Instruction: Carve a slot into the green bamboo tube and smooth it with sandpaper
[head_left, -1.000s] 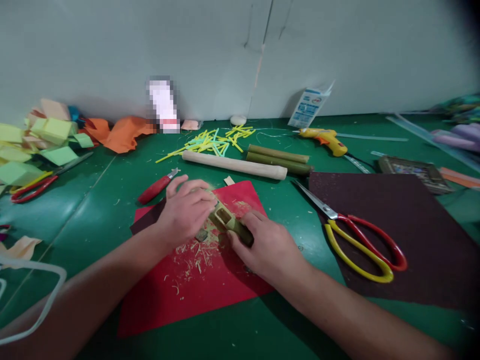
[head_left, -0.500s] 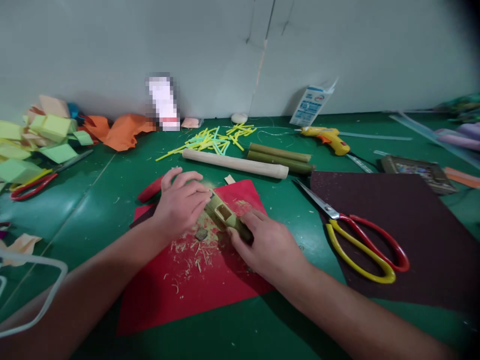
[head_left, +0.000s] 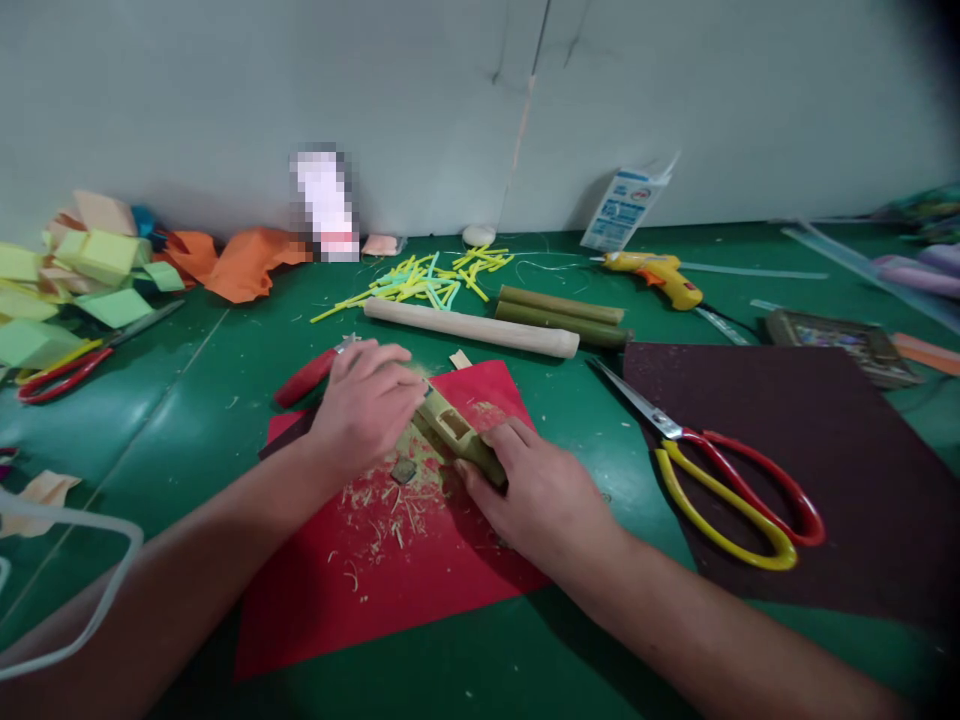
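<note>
Over a red sheet (head_left: 322, 620) on the green surface (head_left: 210, 420), I hold a bamboo piece (head_left: 459, 432) aslant, one end toward my right hand (head_left: 551, 490), the other running up beneath my left hand (head_left: 367, 405). Its upper face shows a rectangular opening bordered by paler, pared bamboo. The right hand pinches the near end, thumb on one side and fingers curled over the other. The left hand lies over the far end, fingers slightly parted and bent downward; whether it grips the end or something hidden, I cannot tell.

Pale shavings (head_left: 396, 525) and fine dust cover the middle of the sheet, with a small dark chip (head_left: 403, 470) among them. Just beyond my left hand lies a red-handled tool (head_left: 307, 378). Farther back are a pale stick (head_left: 472, 328), two bamboo lengths (head_left: 562, 322) side by side, and a heap of yellow and turquoise strips (head_left: 420, 280).

To the right, scissors (head_left: 712, 470) with one red and one yellow handle rest partly on a dark sheet (head_left: 855, 450), their tips beyond its edge. A yellow glue gun (head_left: 660, 275) lies behind, near a leaning carton (head_left: 626, 208).
</note>
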